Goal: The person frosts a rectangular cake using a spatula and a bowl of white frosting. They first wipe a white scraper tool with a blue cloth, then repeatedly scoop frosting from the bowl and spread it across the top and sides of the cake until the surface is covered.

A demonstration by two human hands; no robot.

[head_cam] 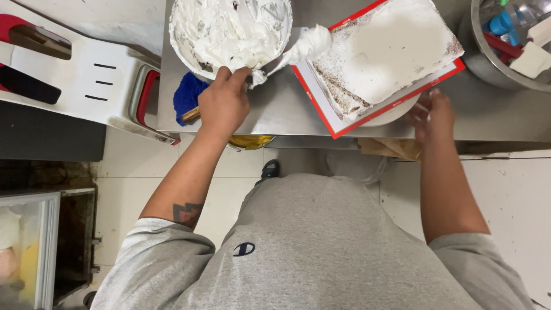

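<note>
1. Your left hand (225, 103) sits at the near edge of the steel table (287, 112), fingers clamped on a spatula (301, 49) loaded with white cream.
2. Your right hand (433, 115) rests at the near edge, fingers loosely apart, touching the round turntable (396, 115).
3. The rectangular cream-coated cake (384, 51) lies on a red-edged board (344, 123) over the turntable.
4. The cream bowl (229, 31) stands toward the far left corner, a blue cloth (186, 95) beside it.
5. A metal bowl (488, 63) occupies the far right.

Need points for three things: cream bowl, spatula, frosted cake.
cream bowl (179, 43), head view, left part of its rim
spatula (307, 46), head view, cream-loaded blade
frosted cake (384, 49), head view, middle of the white top
</note>
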